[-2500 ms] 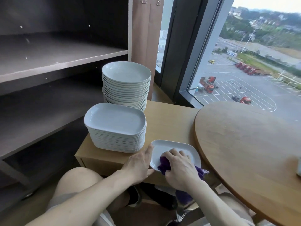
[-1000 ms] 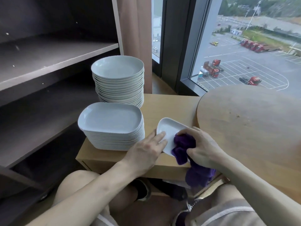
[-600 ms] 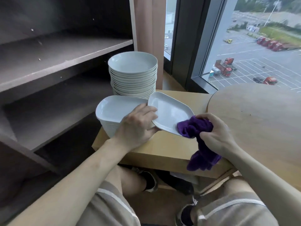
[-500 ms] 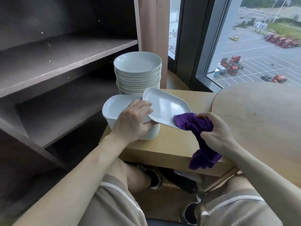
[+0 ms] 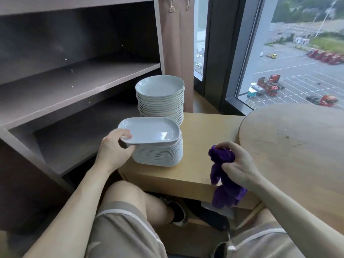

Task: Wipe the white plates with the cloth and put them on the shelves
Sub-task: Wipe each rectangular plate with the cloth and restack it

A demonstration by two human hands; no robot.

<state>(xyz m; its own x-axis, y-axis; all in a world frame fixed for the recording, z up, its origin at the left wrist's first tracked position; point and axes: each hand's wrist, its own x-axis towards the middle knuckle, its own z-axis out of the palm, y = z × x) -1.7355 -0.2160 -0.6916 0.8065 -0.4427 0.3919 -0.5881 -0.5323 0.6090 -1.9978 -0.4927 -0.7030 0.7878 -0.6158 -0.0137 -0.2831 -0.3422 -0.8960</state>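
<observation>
While the left hand [image 5: 113, 148] grips the near-left rim of the top white plate [image 5: 150, 131], thumb on top and fingers curled under, that plate lies on the stack of rectangular plates [image 5: 160, 155] with its left edge lifted slightly off it. The stack stands on the desk [image 5: 204, 131], just beside the dark shelves [image 5: 74, 81]. A taller stack of round plates [image 5: 160, 97] is right behind. The right hand [image 5: 236, 164], fingers curled, clutches the bunched purple cloth [image 5: 223, 175] at the desk's front edge, well apart from the plate. The cloth's tail hangs below the edge. A round wooden table [image 5: 294, 142] is on the right.
</observation>
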